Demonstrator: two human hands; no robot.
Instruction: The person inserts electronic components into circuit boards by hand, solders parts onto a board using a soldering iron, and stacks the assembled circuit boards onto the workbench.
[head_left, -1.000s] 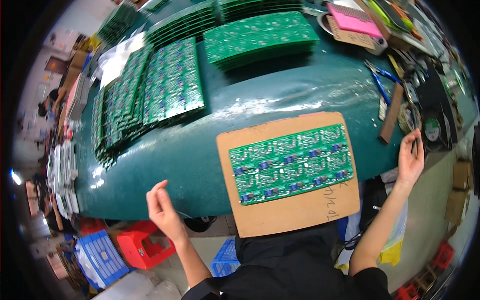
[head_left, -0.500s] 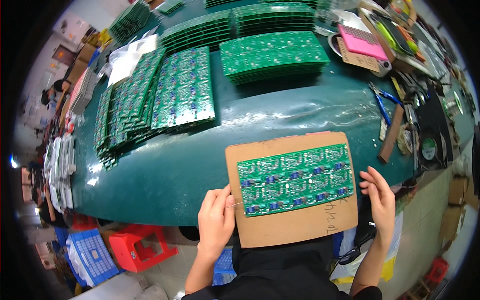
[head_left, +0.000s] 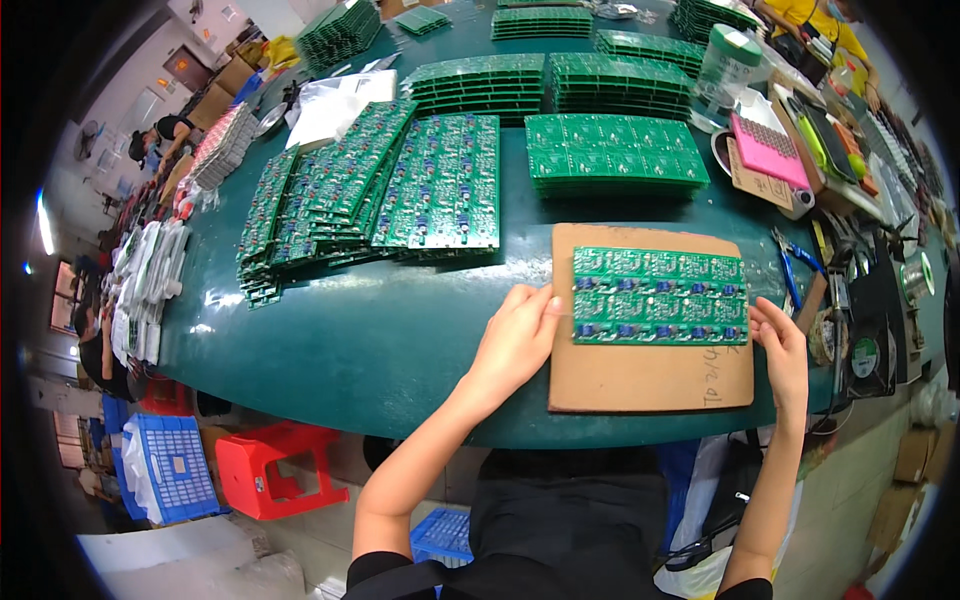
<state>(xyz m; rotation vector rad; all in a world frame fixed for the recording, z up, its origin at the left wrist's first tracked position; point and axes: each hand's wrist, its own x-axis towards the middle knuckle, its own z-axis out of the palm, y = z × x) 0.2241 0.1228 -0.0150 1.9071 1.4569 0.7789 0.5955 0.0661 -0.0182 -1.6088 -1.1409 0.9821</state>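
Note:
A green circuit board panel (head_left: 660, 296) lies on a brown cardboard sheet (head_left: 640, 375) at the near edge of the dark green table (head_left: 350, 340). My left hand (head_left: 515, 340) grips the panel's left edge, fingers over the cardboard's left side. My right hand (head_left: 782, 345) holds the panel's right edge with thumb and fingertips. Both hands pinch the same panel from opposite ends.
Stacks of green circuit boards (head_left: 410, 190) fan out at the left and another stack (head_left: 612, 152) lies behind the cardboard. A pink tray (head_left: 768, 150), pliers (head_left: 790, 265) and tools sit at right. A red stool (head_left: 275, 470) and blue crates (head_left: 175, 465) stand below the table.
Both hands came in from the sides and took hold of the panel's two ends. The view has shifted closer over the cardboard.

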